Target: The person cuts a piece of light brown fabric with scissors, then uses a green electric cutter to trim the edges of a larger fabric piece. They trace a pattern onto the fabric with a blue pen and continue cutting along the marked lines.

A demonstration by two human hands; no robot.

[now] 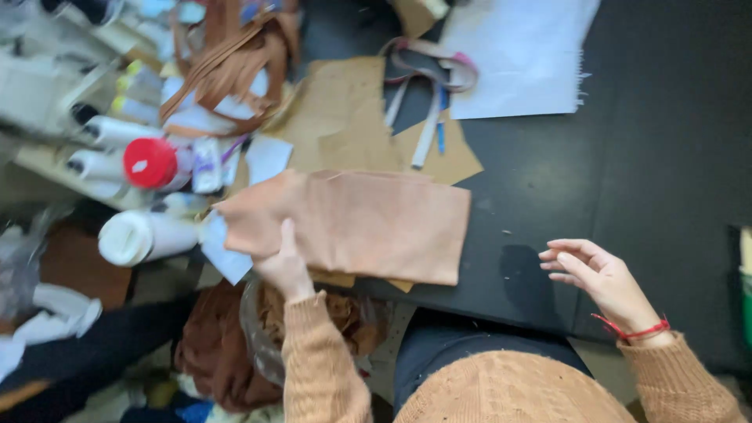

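Observation:
A tan piece of leather point(368, 223) lies flat near the front edge of the dark table point(627, 172). My left hand point(283, 268) grips its lower left part, thumb on top. My right hand point(599, 278) hovers over the table to the right of the leather, fingers apart and empty, with a red string around its wrist. Brown paper patterns point(345, 117) lie under and behind the leather.
White thread spools point(145, 235), a red-capped container point(150, 163) and brown strips point(235, 66) crowd the left. A white sheet point(521, 55) and pale straps point(427, 86) lie at the back. A bag of brown scraps point(235, 345) sits below the table edge.

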